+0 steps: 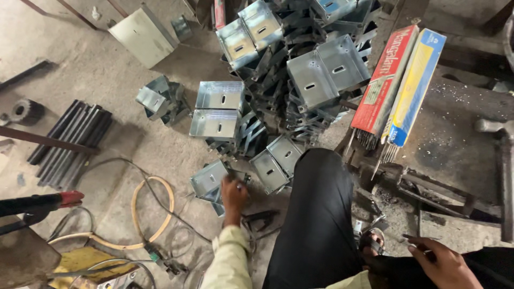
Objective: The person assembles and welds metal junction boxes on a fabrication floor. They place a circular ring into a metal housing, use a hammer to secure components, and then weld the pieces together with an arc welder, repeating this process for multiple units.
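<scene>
While my left hand (234,194) pinches a bracket (210,180) by its edge, bare floor (134,144) lies leftward; right hand (441,265) loosely curled.

Black rods (69,142) lie far left of the hands; two boxes of welding electrodes (399,88) lean above the right one; hammer (500,160) farther right.
</scene>
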